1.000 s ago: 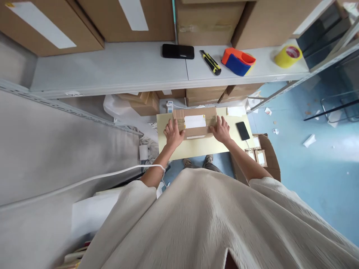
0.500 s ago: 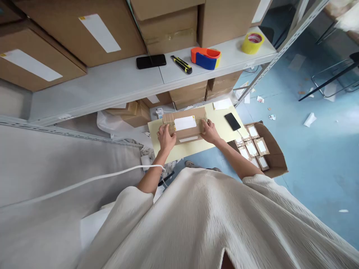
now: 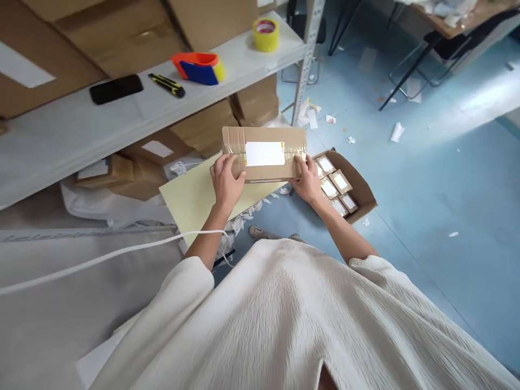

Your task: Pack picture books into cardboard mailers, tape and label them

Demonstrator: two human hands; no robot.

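Between my two hands is a long brown cardboard box (image 3: pixel 264 173), with clear tape over both ends and a white label (image 3: pixel 265 154) in the middle of its top. My left hand (image 3: pixel 227 181) grips the left end, thumb on the near side. At the right end my right hand (image 3: pixel 306 179) is closed round the box's corner. The box appears held up above the pale yellow tabletop (image 3: pixel 195 197), whose right part it hides. To the right, on the floor, stands a large open carton (image 3: pixel 363 189) with several small labelled boxes (image 3: pixel 340 181) in it.
A grey shelf (image 3: pixel 142 111) crosses the upper left, bearing a black phone (image 3: pixel 116 89), a utility knife (image 3: pixel 167 85), a tape dispenser (image 3: pixel 199 67) and yellow tape (image 3: pixel 265 35). A white cable (image 3: pixel 122 251) runs by my left forearm. Paper scraps (image 3: pixel 397 132) litter the blue floor.
Both hands have lifted the box off the tabletop, and it looks larger and closer. The view has turned to the right, so shelf and table sit further left.
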